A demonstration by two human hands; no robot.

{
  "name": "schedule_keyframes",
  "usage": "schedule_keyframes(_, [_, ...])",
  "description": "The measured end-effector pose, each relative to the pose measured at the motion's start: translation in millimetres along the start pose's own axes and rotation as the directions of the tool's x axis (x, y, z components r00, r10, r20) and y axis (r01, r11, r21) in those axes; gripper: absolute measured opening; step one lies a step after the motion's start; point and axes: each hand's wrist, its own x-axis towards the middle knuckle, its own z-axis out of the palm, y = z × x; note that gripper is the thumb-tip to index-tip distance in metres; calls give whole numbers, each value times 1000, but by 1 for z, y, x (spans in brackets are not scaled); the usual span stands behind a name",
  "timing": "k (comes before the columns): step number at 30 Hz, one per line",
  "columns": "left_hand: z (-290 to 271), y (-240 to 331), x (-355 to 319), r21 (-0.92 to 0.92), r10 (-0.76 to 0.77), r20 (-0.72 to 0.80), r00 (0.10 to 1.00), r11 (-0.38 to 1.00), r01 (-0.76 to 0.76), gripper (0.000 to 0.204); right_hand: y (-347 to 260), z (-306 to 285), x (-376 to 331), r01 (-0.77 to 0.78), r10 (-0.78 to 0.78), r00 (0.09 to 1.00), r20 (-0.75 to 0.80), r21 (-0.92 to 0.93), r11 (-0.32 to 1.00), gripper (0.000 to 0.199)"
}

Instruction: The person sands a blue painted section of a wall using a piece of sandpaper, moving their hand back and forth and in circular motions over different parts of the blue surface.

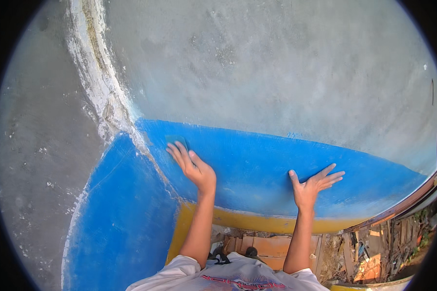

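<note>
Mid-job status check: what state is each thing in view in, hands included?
Left hand: fingers extended over a green sheet; gripped or only pressed, unclear.
Green sheet: against the blue band, partly covered by fingers.
Right hand: open, fingers spread, nothing visible in it.
Blue band: painted, with paler patches.
Yellow band: painted, below the blue.
White strip: rough, uneven.
Grey surface: mottled, blotched paler in places.

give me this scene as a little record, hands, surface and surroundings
left hand: holds thin green sheet against blue band
right hand: spread open, seemingly resting on blue band
surface: grey area above blue band, yellow strip below
seam: rough white strip, upper left
ground: wood scraps, lower right
</note>
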Motion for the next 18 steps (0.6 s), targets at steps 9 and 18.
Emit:
schedule_keyframes(9, [-5,-5,-105,-36,228,353,908,973,-230,47,3,-8,-2,74,-71,996,54,-54,996,130])
schedule_keyframes(18, [19,52,-49,-1,458,375,806,870,-494,44,17,-2,-9,71,-62,990,126,-74,995,123])
